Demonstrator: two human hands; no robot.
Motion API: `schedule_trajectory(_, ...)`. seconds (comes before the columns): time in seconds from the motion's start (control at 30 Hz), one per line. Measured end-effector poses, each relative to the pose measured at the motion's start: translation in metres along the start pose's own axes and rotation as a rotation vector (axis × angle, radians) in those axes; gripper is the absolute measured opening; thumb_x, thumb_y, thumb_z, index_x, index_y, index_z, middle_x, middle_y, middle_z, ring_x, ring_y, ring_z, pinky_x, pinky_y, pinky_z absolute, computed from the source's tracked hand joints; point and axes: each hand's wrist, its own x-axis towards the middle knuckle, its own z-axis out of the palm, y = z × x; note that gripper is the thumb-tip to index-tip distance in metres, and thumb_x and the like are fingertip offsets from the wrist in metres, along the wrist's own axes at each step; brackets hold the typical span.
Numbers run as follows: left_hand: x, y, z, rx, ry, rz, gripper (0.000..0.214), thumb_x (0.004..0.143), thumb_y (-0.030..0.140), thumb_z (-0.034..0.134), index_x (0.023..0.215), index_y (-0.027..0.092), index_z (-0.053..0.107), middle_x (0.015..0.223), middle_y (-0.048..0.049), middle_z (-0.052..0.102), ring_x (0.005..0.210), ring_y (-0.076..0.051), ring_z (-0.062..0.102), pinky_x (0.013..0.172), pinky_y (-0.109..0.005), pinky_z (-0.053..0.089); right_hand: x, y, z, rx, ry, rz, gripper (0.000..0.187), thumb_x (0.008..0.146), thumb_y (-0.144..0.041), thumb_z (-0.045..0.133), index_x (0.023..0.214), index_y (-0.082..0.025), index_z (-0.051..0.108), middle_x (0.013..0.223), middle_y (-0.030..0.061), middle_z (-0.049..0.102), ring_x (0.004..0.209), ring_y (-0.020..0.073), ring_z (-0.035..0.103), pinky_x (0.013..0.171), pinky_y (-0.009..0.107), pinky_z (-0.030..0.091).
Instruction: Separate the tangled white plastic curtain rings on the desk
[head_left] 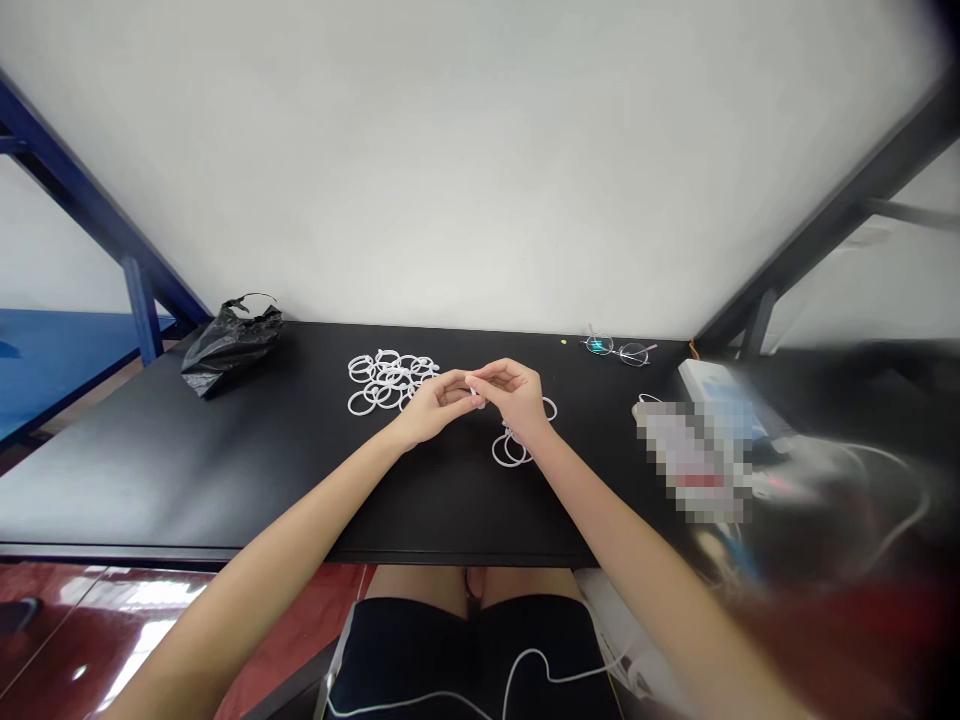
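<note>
My left hand (440, 408) and my right hand (516, 397) meet over the middle of the black table. Pinched between their fingertips is a small white piece (478, 397), mostly covered by the fingers, so I cannot tell its full shape. Left of my left hand lies a loose pile of thin white plastic rings (390, 378), some with little tabs. A smaller group of the same white rings (508, 452) lies beneath and beside my right hand and wrist, which partly hide it.
A crumpled black plastic bag (234, 345) sits at the back left of the table (300, 490). Eyeglasses (616, 346) lie at the back right. Boxes (720, 400), a blurred-out item (690, 460) and cables crowd the right side. A white cable (532, 655) crosses my lap.
</note>
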Motion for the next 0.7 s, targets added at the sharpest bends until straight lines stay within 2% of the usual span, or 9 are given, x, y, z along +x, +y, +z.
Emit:
schedule_trajectory(0.43, -0.001, 0.003, -0.002, -0.02, 0.031, -0.027, 0.035, 0.077, 0.036, 0.076, 0.104, 0.015, 0.068, 0.094, -0.0074, 0.072, 0.087, -0.019, 0.068, 0.089, -0.04, 0.054, -0.001, -0.002, 0.002, 0.017, 0.012, 0.023, 0.029, 0.06, -0.039, 0.086, 0.068, -0.022, 0.064, 0.066, -0.0009, 0.07, 0.054, 0.0127, 0.061, 0.051, 0.028, 0.053)
schedule_trajectory(0.57, 0.002, -0.002, -0.005, 0.037, 0.052, -0.009, 0.041, 0.077, 0.039, 0.075, 0.109, 0.014, 0.067, 0.1, -0.0092, 0.072, 0.089, -0.021, 0.068, 0.089, -0.041, 0.054, 0.001, 0.0, 0.001, -0.007, 0.023, 0.023, 0.027, 0.062, -0.038, 0.084, 0.071, -0.022, 0.065, 0.073, 0.0006, 0.072, 0.065, 0.0153, 0.066, 0.062, 0.03, 0.057)
schedule_trajectory(0.63, 0.003, -0.005, -0.01, 0.144, 0.124, 0.024, 0.045, 0.076, 0.04, 0.075, 0.112, 0.014, 0.066, 0.102, -0.0096, 0.072, 0.089, -0.021, 0.068, 0.088, -0.04, 0.054, 0.003, 0.002, -0.001, -0.047, 0.047, 0.006, 0.026, 0.065, -0.038, 0.082, 0.074, -0.022, 0.065, 0.078, 0.0018, 0.072, 0.073, 0.0173, 0.069, 0.071, 0.032, 0.058)
schedule_trajectory(0.7, 0.004, -0.007, -0.017, 0.368, 0.24, 0.093, 0.044, 0.077, 0.041, 0.074, 0.112, 0.015, 0.066, 0.101, -0.0095, 0.072, 0.091, -0.022, 0.066, 0.088, -0.041, 0.053, 0.005, 0.005, -0.005, -0.169, 0.093, -0.048, 0.022, 0.071, -0.037, 0.077, 0.078, -0.021, 0.064, 0.082, 0.0032, 0.072, 0.08, 0.019, 0.069, 0.079, 0.035, 0.057)
